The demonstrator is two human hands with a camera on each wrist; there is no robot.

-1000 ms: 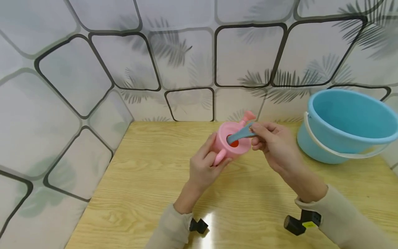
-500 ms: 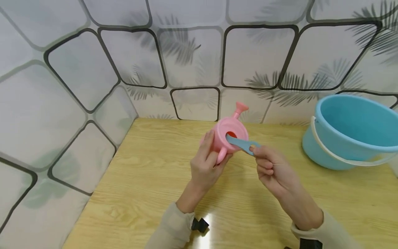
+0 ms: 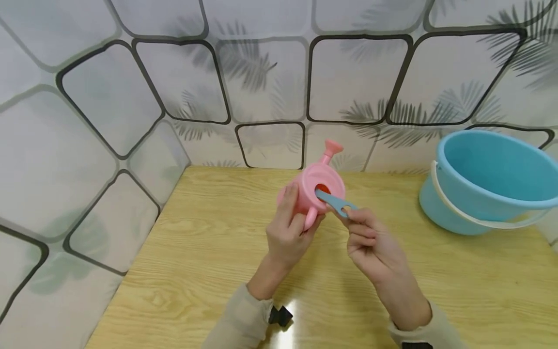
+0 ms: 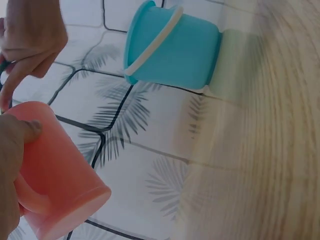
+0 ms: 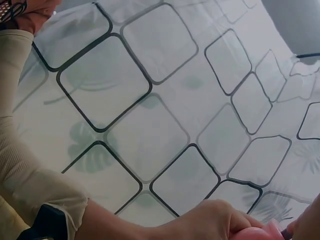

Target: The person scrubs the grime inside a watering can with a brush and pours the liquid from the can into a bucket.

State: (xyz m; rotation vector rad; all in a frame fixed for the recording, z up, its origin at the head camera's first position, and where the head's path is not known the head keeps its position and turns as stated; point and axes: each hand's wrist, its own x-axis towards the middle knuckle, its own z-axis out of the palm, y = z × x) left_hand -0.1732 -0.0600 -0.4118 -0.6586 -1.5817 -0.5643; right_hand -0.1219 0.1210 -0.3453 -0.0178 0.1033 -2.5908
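A pink toy watering can (image 3: 316, 177) is held above the table in the head view, tilted with its round top opening toward me and its sprinkler spout pointing away. My left hand (image 3: 285, 237) grips it from the left around the body and handle. The thumb and fingers of my right hand (image 3: 379, 252) pinch a flat light-blue handle (image 3: 334, 201) with a hole near its end. Its other end goes into the opening, where something red (image 3: 323, 188) shows; the rest is hidden inside. In the left wrist view the can (image 4: 65, 175) shows its side and base.
A light-blue bucket (image 3: 453, 213) with a white handle (image 3: 462, 211) stands at the right on the wood-grain table (image 3: 196, 252). A patterned wall covering (image 3: 266, 97) rises behind the table and along its left side.
The watering can has tipped so its spout points up and away. My right hand has moved down and toward me, swinging the blue handle's outer end lower while its inner end stays in the opening.
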